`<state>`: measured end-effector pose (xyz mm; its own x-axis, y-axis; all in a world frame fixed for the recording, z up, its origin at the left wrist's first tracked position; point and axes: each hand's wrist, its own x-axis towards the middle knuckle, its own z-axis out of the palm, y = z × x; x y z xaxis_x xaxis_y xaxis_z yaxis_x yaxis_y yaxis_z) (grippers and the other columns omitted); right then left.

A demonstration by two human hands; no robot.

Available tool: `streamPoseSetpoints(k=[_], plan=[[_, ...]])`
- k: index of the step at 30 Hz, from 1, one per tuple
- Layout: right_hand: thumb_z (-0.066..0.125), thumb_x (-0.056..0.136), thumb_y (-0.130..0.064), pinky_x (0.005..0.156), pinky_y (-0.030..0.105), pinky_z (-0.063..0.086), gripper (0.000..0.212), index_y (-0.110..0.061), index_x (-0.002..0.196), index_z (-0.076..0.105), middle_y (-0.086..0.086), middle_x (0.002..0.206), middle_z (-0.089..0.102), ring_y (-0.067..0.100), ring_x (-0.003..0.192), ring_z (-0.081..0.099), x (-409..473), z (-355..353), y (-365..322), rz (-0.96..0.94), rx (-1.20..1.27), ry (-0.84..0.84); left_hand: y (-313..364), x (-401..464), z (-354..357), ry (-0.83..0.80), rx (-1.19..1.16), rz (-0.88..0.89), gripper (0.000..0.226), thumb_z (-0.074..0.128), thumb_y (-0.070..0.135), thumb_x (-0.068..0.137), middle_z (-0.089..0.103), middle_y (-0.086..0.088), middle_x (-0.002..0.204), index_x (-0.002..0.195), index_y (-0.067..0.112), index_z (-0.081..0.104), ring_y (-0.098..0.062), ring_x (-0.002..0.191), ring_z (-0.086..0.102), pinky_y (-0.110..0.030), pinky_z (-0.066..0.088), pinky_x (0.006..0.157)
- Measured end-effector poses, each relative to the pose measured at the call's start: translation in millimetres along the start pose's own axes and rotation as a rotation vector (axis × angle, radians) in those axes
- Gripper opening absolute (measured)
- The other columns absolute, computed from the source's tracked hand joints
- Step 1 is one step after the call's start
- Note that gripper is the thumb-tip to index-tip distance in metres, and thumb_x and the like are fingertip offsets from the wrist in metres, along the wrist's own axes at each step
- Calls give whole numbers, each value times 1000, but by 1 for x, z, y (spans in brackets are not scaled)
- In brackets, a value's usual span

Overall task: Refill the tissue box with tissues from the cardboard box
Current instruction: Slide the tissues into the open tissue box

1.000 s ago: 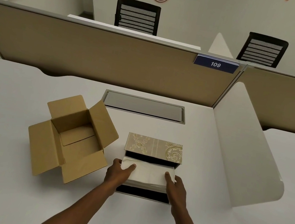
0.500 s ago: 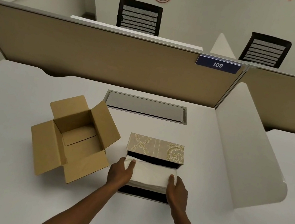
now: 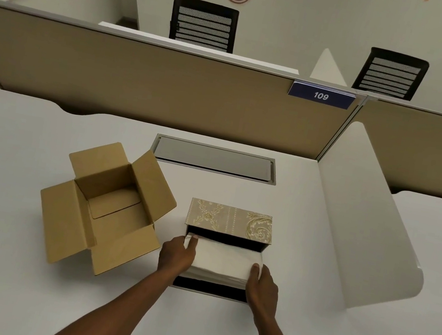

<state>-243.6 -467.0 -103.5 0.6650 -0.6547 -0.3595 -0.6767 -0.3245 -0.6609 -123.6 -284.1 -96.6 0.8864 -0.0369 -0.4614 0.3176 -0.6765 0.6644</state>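
While the tissue box [image 3: 223, 258] stands open, left hand [image 3: 176, 255] and right hand [image 3: 261, 286] clasp the tissue stack [image 3: 223, 261] by its ends. Cardboard box [image 3: 103, 206] sits just left, flaps open.

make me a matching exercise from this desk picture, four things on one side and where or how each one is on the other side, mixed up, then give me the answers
Things:
1. cardboard box
2. tissue stack
3. tissue box lid
4. number plate

States:
A. standing up behind the open tissue box
B. held at both ends by the left hand and right hand
C. fixed on the partition
D. flaps open, no tissues visible inside

Pairs: 1-D, 2-B, 3-A, 4-C
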Motion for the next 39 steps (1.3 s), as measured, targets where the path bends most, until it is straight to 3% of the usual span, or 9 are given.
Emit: streamPoseSetpoints(k=[4,8,14,19,23,29,31,34,39], plan=[[31,108,-40,108,45,46,53,-8,146,48,15,139,61,34,127,57,1,-1,0,-7,11,-14,-2,-1,0,-15,-25,0,59,41,57,98,69,-12,125,129,12,64,-30,114,64,-40,54,96],[32,108,-41,111,42,41,55,-8,152,42,16,146,56,34,134,53,1,-4,0,-8,15,56,-3,-16,8,67,-12,27,66,40,57,99,49,-11,152,150,14,42,-31,140,47,-44,43,110],[48,104,-27,112,46,44,45,-8,146,50,14,146,56,30,135,52,-11,5,4,-305,-110,300,-18,-59,27,255,89,620,56,48,37,99,44,-2,157,151,16,42,-20,145,41,-36,40,117],[47,104,-22,116,44,40,51,-13,154,40,10,161,37,28,147,38,-17,16,12,-460,-310,222,-27,-38,32,76,451,724,62,26,47,103,11,3,168,159,22,19,-14,156,3,-35,-2,129],[37,107,-33,115,42,42,58,-18,161,24,4,168,21,24,150,33,-13,15,22,-423,-293,151,-41,-22,29,13,532,673,69,17,56,101,-2,6,169,161,26,1,-16,157,-6,-25,-15,124],[33,106,-43,115,41,40,62,-26,162,12,-1,171,8,22,150,31,-10,13,27,-361,-208,66,-44,-18,22,-12,359,607,76,23,64,98,2,10,167,160,25,7,-12,156,2,-33,13,128],[36,104,-44,116,41,38,60,-25,160,22,2,169,20,23,150,33,-14,8,24,-362,-119,120,-38,-22,17,56,285,668,69,24,57,100,11,13,163,159,22,20,-9,155,12,-29,13,127],[43,104,-43,111,43,45,52,-20,150,42,7,152,49,24,140,46,-15,-4,13,-433,-12,346,-36,-32,11,217,106,677,51,42,39,102,47,4,154,148,18,48,-9,143,41,-28,34,117],[55,95,-35,109,43,44,51,-13,141,54,10,141,56,26,137,46,15,-30,-35,-602,-108,506,-39,-40,10,275,-197,343,40,60,30,98,66,-5,133,135,16,61,-22,122,62,-34,53,99]])
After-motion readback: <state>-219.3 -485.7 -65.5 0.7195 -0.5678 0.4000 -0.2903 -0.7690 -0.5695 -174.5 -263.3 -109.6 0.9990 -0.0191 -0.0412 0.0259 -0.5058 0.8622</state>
